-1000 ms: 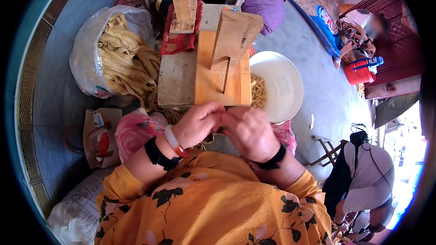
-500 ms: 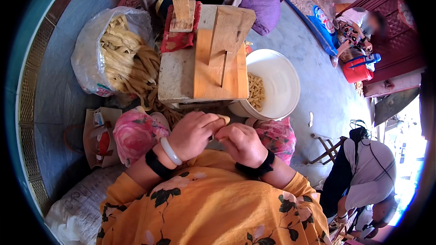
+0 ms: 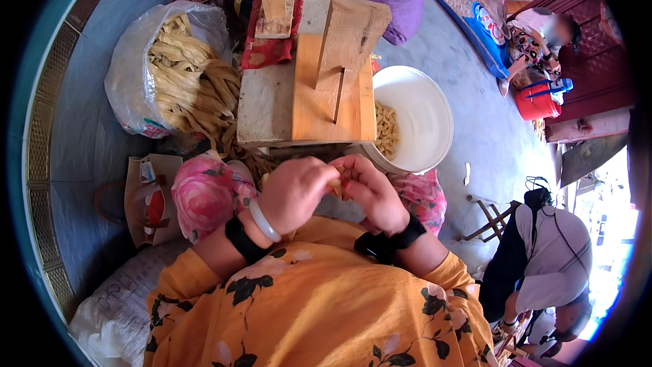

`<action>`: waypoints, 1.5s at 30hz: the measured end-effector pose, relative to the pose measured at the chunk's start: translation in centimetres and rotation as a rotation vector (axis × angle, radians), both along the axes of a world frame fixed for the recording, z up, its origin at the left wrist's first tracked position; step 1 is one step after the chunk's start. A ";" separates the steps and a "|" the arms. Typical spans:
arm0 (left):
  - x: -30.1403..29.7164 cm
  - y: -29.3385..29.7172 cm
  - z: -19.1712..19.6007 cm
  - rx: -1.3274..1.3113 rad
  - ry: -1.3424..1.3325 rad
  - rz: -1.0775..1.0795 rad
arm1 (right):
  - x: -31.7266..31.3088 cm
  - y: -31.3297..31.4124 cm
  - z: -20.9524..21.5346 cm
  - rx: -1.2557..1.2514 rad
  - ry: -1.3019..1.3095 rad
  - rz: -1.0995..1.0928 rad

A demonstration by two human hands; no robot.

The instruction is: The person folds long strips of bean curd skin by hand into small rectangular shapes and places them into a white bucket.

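My left hand (image 3: 293,192), with a white bangle and a black band at the wrist, is closed in a pinch in front of me. Beside it, my right hand (image 3: 372,194) has its fingers curled and meeting the left fingertips. Between them is a small pale-yellow strip (image 3: 337,189), mostly hidden by the fingers. Long flat strips of the same tan-yellow colour (image 3: 193,81) fill a clear plastic bag (image 3: 125,71) at the left. Small knotted yellowish pieces (image 3: 386,129) lie in a white bucket (image 3: 424,119) just beyond my right hand.
Ahead stands a low table (image 3: 265,109) bearing a wooden board (image 3: 311,119) with an upright block (image 3: 350,34) and a thin rod. A smaller wooden stand (image 3: 273,7) rests on red cloth. People sit opposite and at the right. A folding stool (image 3: 490,217) stands right.
Both hands have shifted slightly away from me, and the right hand has turned so its fingers face the left. The strip's end, earlier above the left fingers, now shows between both hands.
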State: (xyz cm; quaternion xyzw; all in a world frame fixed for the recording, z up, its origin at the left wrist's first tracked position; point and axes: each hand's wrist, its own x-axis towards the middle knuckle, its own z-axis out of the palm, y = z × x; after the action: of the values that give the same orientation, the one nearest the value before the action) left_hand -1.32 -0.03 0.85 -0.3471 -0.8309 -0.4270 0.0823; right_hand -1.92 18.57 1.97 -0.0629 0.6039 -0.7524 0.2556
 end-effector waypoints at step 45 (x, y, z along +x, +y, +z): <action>-2.5 -3.7 1.2 0.420 -0.995 0.001 | -1.7 0.4 2.7 0.591 0.960 0.039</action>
State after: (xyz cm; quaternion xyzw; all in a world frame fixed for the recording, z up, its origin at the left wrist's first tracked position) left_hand -3.78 -3.69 2.08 -0.0784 -0.6664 -0.6968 -0.2535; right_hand -3.60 18.98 4.65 -0.3350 0.8363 -0.4333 -0.0270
